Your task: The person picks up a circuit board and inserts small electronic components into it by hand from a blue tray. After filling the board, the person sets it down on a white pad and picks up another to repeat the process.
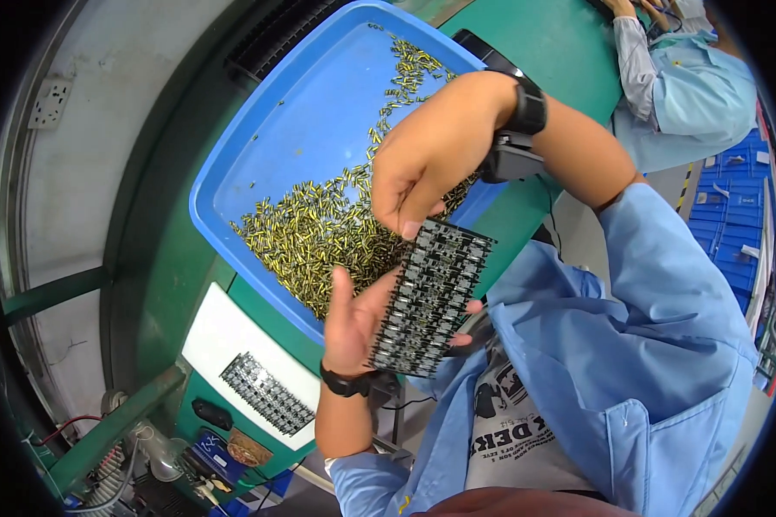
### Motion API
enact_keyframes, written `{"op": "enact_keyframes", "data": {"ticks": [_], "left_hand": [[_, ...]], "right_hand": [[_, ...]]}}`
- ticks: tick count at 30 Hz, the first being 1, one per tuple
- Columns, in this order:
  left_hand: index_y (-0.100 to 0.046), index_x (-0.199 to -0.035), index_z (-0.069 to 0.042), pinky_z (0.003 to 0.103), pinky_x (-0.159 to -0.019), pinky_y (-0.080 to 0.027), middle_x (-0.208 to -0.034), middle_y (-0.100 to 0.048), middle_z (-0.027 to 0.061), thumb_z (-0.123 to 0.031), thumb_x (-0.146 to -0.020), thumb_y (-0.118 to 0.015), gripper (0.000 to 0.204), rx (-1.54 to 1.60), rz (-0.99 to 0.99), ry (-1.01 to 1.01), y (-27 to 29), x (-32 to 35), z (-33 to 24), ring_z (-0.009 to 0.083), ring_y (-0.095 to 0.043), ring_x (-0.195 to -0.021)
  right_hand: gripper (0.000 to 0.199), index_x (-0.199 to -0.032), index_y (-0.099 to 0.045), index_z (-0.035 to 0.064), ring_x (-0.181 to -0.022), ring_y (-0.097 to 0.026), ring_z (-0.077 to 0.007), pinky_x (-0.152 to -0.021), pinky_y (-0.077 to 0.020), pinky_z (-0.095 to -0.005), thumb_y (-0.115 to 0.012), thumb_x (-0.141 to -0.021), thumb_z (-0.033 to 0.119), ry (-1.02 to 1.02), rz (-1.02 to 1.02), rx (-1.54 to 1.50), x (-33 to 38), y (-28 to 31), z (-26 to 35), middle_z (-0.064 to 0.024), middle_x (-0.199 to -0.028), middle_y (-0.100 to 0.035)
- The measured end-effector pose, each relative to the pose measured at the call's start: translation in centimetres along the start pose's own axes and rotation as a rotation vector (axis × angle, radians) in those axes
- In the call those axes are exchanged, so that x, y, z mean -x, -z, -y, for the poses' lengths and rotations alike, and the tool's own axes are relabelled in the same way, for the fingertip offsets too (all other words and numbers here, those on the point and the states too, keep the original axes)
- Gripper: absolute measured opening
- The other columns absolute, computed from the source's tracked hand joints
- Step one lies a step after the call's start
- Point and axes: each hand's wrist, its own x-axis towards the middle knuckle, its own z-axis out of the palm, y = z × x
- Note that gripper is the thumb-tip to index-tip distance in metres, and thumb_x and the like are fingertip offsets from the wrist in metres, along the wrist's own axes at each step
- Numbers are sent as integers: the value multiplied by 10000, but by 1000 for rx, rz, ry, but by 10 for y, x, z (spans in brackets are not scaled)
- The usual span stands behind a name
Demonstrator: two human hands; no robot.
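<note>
**Head view: Slip danger**

Left hand (359, 326) holds the circuit board panel (431, 300) near the blue tub (297, 112). Right hand (431, 142) bunches at the panel's far end; can't tell its grip. A loose left hold could drop it.

Circuit board panel (431, 300) is hiding much of left hand (352, 332); right hand (440, 146) is covering part of blue tray (310, 121); upper edge is cutting off co-worker (690, 99).
</note>
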Motion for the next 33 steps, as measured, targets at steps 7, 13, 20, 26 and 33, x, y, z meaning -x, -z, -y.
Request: {"op": "enact_keyframes", "data": {"ticks": [7, 13, 20, 26, 33], "left_hand": [[-251, -1701, 14, 687, -1041, -569, -1664, -418, 298, -865, -1034, -183, 1105, 133, 29, -29, 10, -7, 9, 490, -614, -1347], [-138, -1747, -143, 756, -924, -596, -1660, -415, 267, -788, -1081, -235, 932, 175, 31, -330, 13, -3, 9, 457, -658, -1209], [-149, -1745, -288, 760, -930, -605, -1663, -430, 188, -599, -1162, -260, 670, 65, 24, -633, -2, -6, 1, 361, -629, -1178], [-116, -1755, -317, 798, -1002, -549, -1687, -416, 174, -595, -1160, -255, 671, 30, -47, -660, 2, -7, -1, 349, -615, -1249], [-108, -1761, -325, 809, -1039, -516, -1707, -402, 158, -612, -1153, -263, 690, 34, -90, -691, 9, -10, 0, 347, -611, -1280]], "right_hand": [[314, -951, -705, 5, -752, -647, -151, -703, -509, -359, -648, -1091, 281, 73, -4, 91, -47, 2, -8, -35, -768, -680], [247, -952, -707, 16, -789, -713, -243, -708, -546, -420, -632, -1066, 222, 145, -502, -34, -64, -26, -35, -94, -810, -721], [121, -930, -705, 21, -847, -719, -433, -720, -571, -497, -612, -975, 84, 121, -520, 495, -79, -71, -44, -197, -895, -731], [91, -914, -743, 19, -798, -733, -354, -691, -571, -446, -706, -949, 93, 50, -606, 259, -61, -51, -33, -151, -867, -733], [127, -1027, -826, 40, -775, -737, -260, -700, -580, -343, -819, -924, 114, 36, -1011, 20, -49, -54, -27, -93, -888, -773]]}}
